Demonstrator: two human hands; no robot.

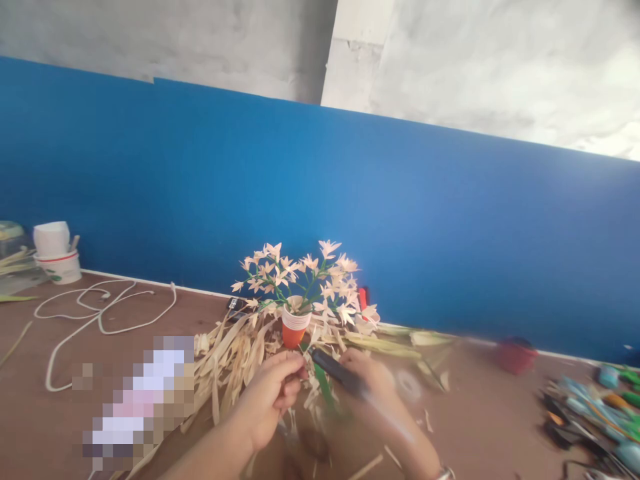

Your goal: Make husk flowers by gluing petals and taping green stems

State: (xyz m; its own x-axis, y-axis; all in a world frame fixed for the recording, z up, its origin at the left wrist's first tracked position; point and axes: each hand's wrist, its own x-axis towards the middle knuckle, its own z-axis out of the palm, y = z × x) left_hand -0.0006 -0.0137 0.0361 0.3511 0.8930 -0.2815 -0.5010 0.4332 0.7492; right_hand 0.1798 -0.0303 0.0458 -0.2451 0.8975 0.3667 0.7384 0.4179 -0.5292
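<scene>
My left hand (274,390) is closed in a pinch just in front of the potted flowers. What its fingertips hold is too small to make out. Fingers of my right hand (373,380) wrap a black barrel-shaped tool (337,370) that looks like a glue gun, its narrow tip close to my left fingertips. Behind both hands, an orange and white cup (295,327) bears green stems with pale, star-shaped artificial flowers (327,290). A flat green strip (324,387) shows below the tool, partly hidden by it.
Dried husk strips (233,353) lie heaped left of the cup. A white cable (60,353) loops across the brown table (480,427), near stacked paper cups (57,260). Tangled tools and coloured items (595,420) sit at right, near a red container (517,355). A blue partition (450,233) rises behind.
</scene>
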